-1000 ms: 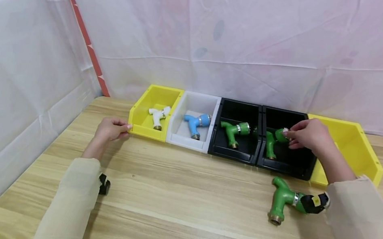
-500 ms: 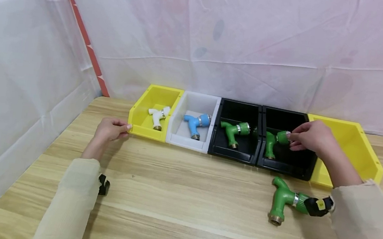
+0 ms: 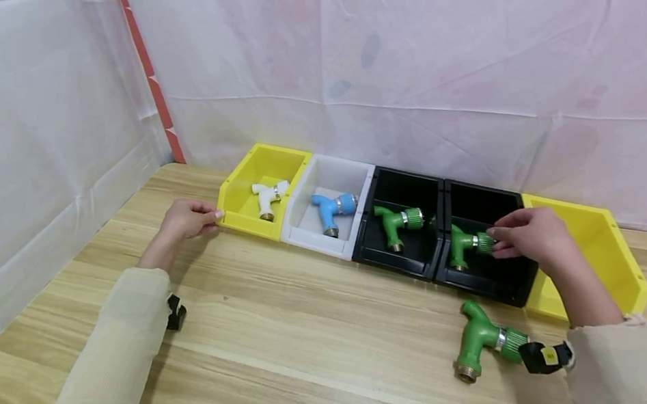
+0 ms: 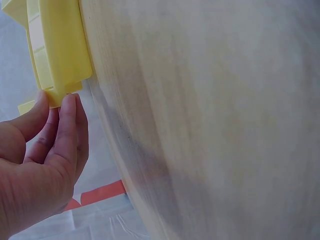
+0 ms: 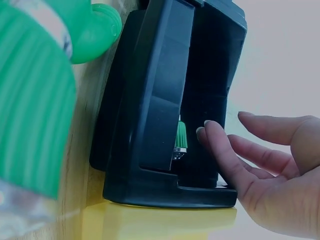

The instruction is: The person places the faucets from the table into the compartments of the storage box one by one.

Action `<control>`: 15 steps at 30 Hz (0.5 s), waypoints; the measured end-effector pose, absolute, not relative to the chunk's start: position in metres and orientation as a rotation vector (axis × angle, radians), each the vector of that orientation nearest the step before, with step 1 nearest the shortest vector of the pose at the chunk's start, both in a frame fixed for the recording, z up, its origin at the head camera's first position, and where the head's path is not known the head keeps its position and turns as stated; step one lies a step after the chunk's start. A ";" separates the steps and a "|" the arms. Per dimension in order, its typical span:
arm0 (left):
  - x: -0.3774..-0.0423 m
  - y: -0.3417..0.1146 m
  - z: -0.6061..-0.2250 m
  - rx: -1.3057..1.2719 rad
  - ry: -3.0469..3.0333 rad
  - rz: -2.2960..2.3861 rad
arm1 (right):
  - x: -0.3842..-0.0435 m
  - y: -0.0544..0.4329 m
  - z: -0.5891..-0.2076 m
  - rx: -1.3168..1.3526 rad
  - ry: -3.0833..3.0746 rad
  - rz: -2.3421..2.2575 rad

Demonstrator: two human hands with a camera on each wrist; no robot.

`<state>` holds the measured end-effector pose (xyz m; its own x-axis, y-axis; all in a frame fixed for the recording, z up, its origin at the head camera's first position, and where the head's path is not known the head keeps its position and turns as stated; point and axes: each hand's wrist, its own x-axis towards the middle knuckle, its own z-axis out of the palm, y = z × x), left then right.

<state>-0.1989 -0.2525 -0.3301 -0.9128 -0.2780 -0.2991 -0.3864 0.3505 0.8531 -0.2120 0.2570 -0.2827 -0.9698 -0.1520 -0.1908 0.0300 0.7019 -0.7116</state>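
Note:
My left hand (image 3: 187,219) pinches the front left corner of the left yellow bin (image 3: 248,224) between thumb and fingers. A white tap (image 3: 266,198) lies in that bin. Over the right black bin (image 3: 498,285), my right hand (image 3: 535,239) has its thumb and fingers apart with nothing between them. Just left of its fingertips, inside that bin, lies a green tap (image 3: 460,249). In the right wrist view only the ribbed knob (image 5: 180,137) of this tap shows past the bin's front wall. Another green tap (image 3: 475,337) lies on the table, in front of the bin.
The bins stand side by side along the curtain (image 3: 429,72). A white bin (image 3: 318,241) holds a blue tap (image 3: 329,213); the left black bin (image 3: 396,260) holds a green tap (image 3: 396,225). A right yellow bin (image 3: 597,240) is partly behind my right arm.
My right hand has let go of the green tap in the right black bin and drawn slightly right. The tap has settled lower in the bin. My left hand stays put.

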 end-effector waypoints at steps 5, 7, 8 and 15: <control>-0.198 -0.252 -0.330 -0.612 2.499 1.622 | -0.208 0.258 -0.282 -0.105 2.642 -1.184; -0.198 -0.252 -0.330 -0.614 2.504 1.618 | -0.206 0.259 -0.282 -0.099 2.630 -1.205; -0.198 -0.252 -0.330 -0.615 2.504 1.620 | -0.205 0.259 -0.281 -0.097 2.622 -1.213; -0.199 -0.252 -0.330 -0.603 2.491 1.637 | -0.199 0.263 -0.279 -0.100 2.585 -1.238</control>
